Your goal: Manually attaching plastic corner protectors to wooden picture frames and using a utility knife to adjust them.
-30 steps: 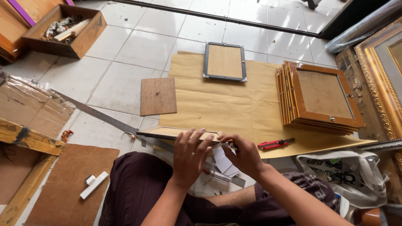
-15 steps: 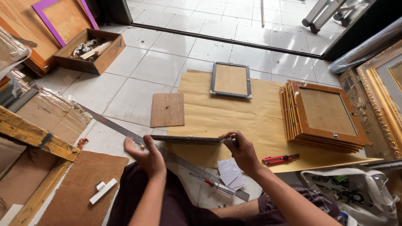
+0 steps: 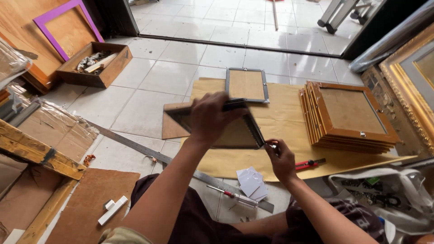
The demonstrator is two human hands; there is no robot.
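I hold a dark-edged picture frame with a brown backing (image 3: 233, 131) tilted up above the brown paper sheet (image 3: 280, 113). My left hand (image 3: 210, 117) grips the frame's upper edge. My right hand (image 3: 281, 159) pinches its lower right corner. A second grey-framed picture (image 3: 247, 85) lies flat on the paper just beyond. A stack of several orange wooden frames (image 3: 348, 115) sits to the right.
A long metal ruler (image 3: 135, 145) lies diagonally on the tiles, with a screwdriver (image 3: 237, 196), white cards (image 3: 253, 182) and a red cutter (image 3: 309, 163) near my knees. A wooden box of scraps (image 3: 95, 65) stands far left. A gilt frame (image 3: 409, 74) leans at right.
The frame lay level near my lap with both hands on its edge. My left hand let go, then took the top edge, and the frame is now lifted and tilted up.
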